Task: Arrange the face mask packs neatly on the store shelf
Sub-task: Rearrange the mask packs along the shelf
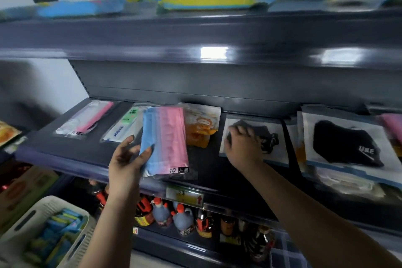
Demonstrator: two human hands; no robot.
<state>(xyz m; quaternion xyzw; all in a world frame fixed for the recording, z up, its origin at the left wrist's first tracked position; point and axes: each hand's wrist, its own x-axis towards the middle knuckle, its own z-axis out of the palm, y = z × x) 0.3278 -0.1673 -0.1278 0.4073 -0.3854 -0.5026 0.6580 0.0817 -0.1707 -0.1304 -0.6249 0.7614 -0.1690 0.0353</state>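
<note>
My left hand (128,154) grips the blue-and-pink mask pack (165,141) by its lower left edge, thumb on the front and fingers curled behind, the pack held just above the dark middle shelf (91,154) and tilted a little, its printed bottom corner hanging over the shelf's front lip at about six o'clock from my grip. My right hand (241,146) lies on the black mask pack (267,137) at three o'clock, fingers bent down onto its left half; I judge it is pressing or pinching the film, but I cannot tell which. From here I see the main risk in that one-edge hold: the slick wrapper could slide out of my fingers and drop past the lip toward the bottles (171,215) at six o'clock. Setting it down carelessly could also bury the green-labelled pack (124,126) at eleven o'clock or the orange cartoon pack (201,128) at one o'clock, both lying just beside it. On the right, dragging the black pack could push it under the larger black mask pack (345,143) further toward three o'clock, which already overlaps its neighbours. The pink-and-white pack (84,119) at ten o'clock lies well apart. The view is blurred, so fine alignment is hard to judge.
</note>
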